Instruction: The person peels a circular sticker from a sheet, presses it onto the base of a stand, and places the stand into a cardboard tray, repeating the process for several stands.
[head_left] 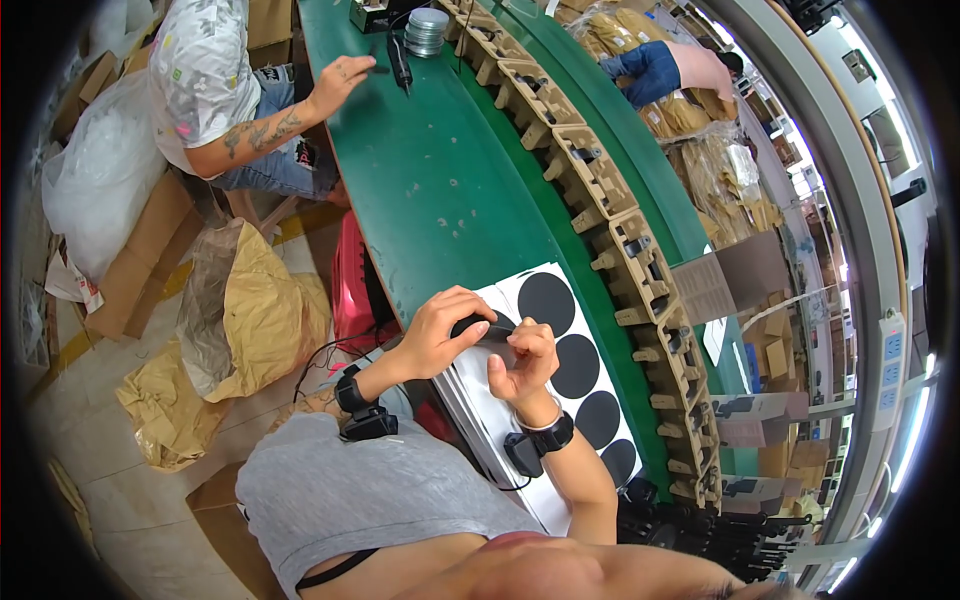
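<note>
My left hand (445, 325) grips one end of a black curved piece (484, 326), thumb and fingers closed on it. My right hand (530, 365) is on the piece's other side with curled fingers pinching its edge; the fingers partly hide its shape. Both hands are above a stack of white sheets (586, 322) bearing large black round pads (575, 366). The stack lies on the green worktable (430, 215). Each of my wrists wears a black band with a small box on it.
Brown molded trays (590, 170) holding small black parts run in a line along the table's far side. At the upper left, a co-worker's hand (340, 85) is beside an electric screwdriver (399, 65) and stacked metal discs (427, 32). Black parts (690, 550) crowd the lower right.
</note>
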